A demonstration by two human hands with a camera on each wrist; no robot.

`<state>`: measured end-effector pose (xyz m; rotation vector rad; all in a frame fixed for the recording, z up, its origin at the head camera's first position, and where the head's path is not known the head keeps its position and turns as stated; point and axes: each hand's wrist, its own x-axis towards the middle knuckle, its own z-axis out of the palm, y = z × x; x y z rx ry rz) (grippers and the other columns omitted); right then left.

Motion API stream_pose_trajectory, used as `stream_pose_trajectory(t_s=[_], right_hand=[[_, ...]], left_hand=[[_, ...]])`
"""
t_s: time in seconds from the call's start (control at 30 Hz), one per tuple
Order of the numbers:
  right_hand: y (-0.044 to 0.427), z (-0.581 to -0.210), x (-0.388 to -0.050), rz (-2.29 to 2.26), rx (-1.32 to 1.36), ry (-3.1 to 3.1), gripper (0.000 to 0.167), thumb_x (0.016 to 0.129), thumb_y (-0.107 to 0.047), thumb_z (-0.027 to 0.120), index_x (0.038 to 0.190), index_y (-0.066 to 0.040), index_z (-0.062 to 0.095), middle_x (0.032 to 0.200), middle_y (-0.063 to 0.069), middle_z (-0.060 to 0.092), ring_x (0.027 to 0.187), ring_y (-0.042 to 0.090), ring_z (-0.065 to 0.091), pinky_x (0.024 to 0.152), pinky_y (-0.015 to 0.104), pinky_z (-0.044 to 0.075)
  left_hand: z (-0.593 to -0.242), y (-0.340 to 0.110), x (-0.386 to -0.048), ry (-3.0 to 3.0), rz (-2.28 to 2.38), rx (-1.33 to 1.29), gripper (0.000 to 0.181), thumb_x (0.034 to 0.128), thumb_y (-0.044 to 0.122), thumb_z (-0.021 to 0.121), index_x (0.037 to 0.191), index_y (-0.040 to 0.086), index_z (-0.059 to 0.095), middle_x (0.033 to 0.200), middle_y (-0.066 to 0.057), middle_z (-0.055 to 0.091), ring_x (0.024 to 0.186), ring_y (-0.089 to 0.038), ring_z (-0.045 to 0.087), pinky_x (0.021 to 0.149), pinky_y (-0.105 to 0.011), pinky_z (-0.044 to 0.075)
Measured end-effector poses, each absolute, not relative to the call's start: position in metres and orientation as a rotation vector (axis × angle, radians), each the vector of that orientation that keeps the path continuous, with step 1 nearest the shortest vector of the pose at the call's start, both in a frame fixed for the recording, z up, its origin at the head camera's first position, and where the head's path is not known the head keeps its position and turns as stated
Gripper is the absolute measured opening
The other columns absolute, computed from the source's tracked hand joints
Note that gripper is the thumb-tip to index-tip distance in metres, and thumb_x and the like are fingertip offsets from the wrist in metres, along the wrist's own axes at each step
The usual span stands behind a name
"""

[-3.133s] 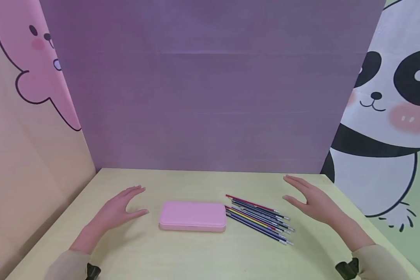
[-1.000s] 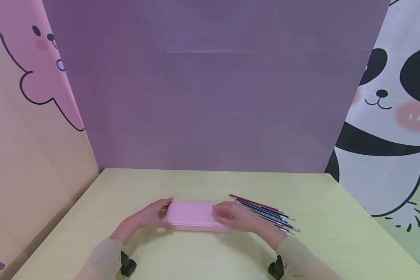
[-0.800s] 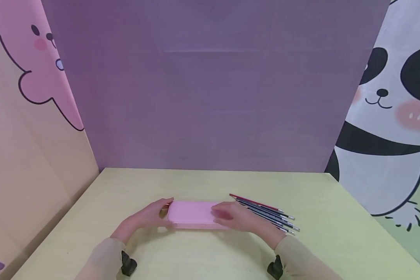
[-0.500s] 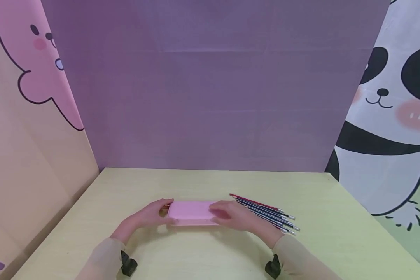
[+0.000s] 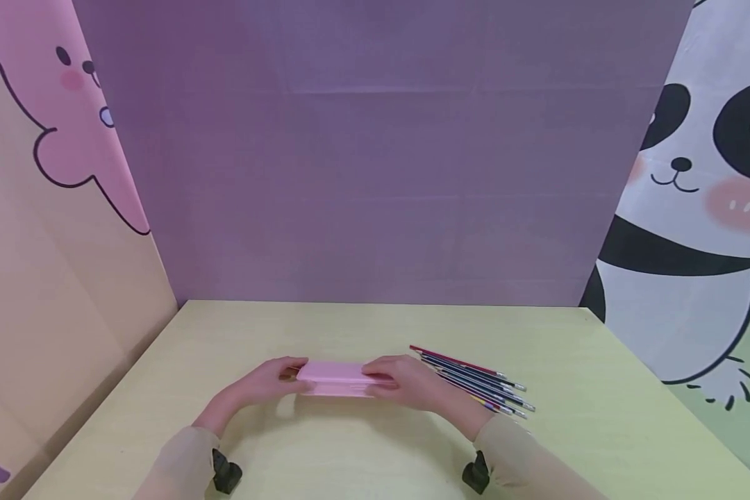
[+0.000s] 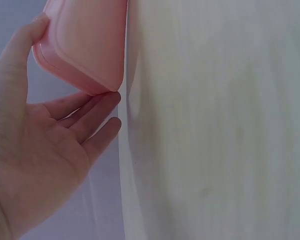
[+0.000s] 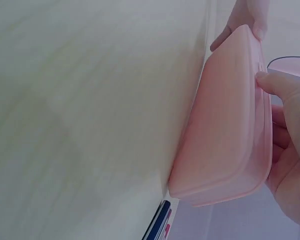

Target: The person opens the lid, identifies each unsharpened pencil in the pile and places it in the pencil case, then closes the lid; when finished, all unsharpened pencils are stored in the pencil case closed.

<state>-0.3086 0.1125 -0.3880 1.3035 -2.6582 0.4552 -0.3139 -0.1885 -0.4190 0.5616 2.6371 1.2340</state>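
A closed pink pencil case (image 5: 334, 378) is tipped up, its near side raised from the table. My left hand (image 5: 265, 382) grips the left end between thumb and fingers; in the left wrist view the fingertips (image 6: 110, 100) touch the case's lower corner. At the other end my right hand (image 5: 409, 382) holds the case, and in the right wrist view its thumb (image 7: 275, 82) presses the front near the seam. The fingers behind are partly hidden. Several pencils (image 5: 475, 378), mostly dark blue, lie right of the case, partly behind the right hand and forearm.
The pale wooden table (image 5: 325, 458) runs back to a purple backdrop (image 5: 381, 173). A panda picture (image 5: 675, 312) covers the right wall, and a pink cartoon figure (image 5: 69, 125) is on the left wall. Black wrist cameras (image 5: 227, 473) are strapped to both sleeves.
Both hands came in from the sides and took hold of the flat-lying pencil case. Its near edge has since risen, tilting it back. The right hand shifted slightly left, uncovering more pencils.
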Motion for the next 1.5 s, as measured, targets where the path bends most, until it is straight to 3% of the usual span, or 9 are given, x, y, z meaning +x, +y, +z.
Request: stream_pose_trajectory(t_s=[0.4,0.87,1.03,1.2,1.33,1.5], right_hand=[[0.1065,-0.3819,-0.3109,0.425,1.301,-2.567,0.026,0.087,-0.025,0.067,0.107,-0.008,0.072,0.1,0.005,0.073,0.09,0.015,0.069,0.079,0.025,0.057],[0.1133,-0.3841,-0.3169,0.106,1.361,-2.208,0.023,0.083,-0.027,0.071,0.096,-0.008,0.073,0.088,0.002,0.074,0.074,0.011,0.07,0.068,0.02,0.057],[0.1102,-0.3844,-0.3159,-0.05,1.362,-2.143,0.018,0.085,-0.025,0.068,0.09,-0.008,0.067,0.078,-0.001,0.07,0.06,0.006,0.063,0.056,0.014,0.052],[0.1058,-0.383,-0.3123,-0.175,1.354,-2.064,0.019,0.085,-0.025,0.069,0.083,-0.011,0.057,0.065,-0.005,0.061,0.05,0.003,0.049,0.045,0.011,0.043],[0.1077,-0.3815,-0.3119,-0.136,1.361,-2.152,0.018,0.088,-0.025,0.066,0.089,-0.009,0.059,0.071,-0.003,0.064,0.056,0.005,0.056,0.052,0.013,0.049],[0.1157,-0.3821,-0.3136,0.18,1.327,-2.413,0.027,0.089,-0.029,0.064,0.105,-0.008,0.068,0.094,0.001,0.072,0.078,0.01,0.067,0.073,0.021,0.056]], left_hand=[[-0.4214,-0.1884,-0.3143,2.703,1.192,0.466,0.059,0.0911,0.047,0.055,0.134,0.007,0.05,0.132,-0.012,0.054,0.119,-0.025,0.053,0.101,-0.045,0.044],[-0.4184,-0.1855,-0.3122,2.631,1.263,0.502,0.059,0.0887,0.04,0.061,0.129,-0.002,0.051,0.124,-0.014,0.058,0.11,-0.025,0.058,0.091,-0.039,0.051],[-0.42,-0.1864,-0.3144,2.616,1.251,0.533,0.055,0.0896,0.04,0.06,0.126,-0.001,0.054,0.116,-0.011,0.062,0.098,-0.017,0.061,0.083,-0.032,0.053],[-0.4202,-0.1868,-0.3138,2.607,1.246,0.509,0.058,0.0884,0.042,0.061,0.127,-0.001,0.054,0.117,-0.011,0.062,0.101,-0.018,0.061,0.088,-0.035,0.053],[-0.4184,-0.1866,-0.3146,2.619,1.215,0.531,0.059,0.0882,0.043,0.061,0.127,-0.001,0.053,0.118,-0.011,0.062,0.104,-0.02,0.06,0.091,-0.038,0.052],[-0.4185,-0.188,-0.316,2.63,1.179,0.578,0.06,0.0878,0.039,0.063,0.128,-0.005,0.051,0.121,-0.014,0.061,0.109,-0.023,0.059,0.094,-0.04,0.049]])
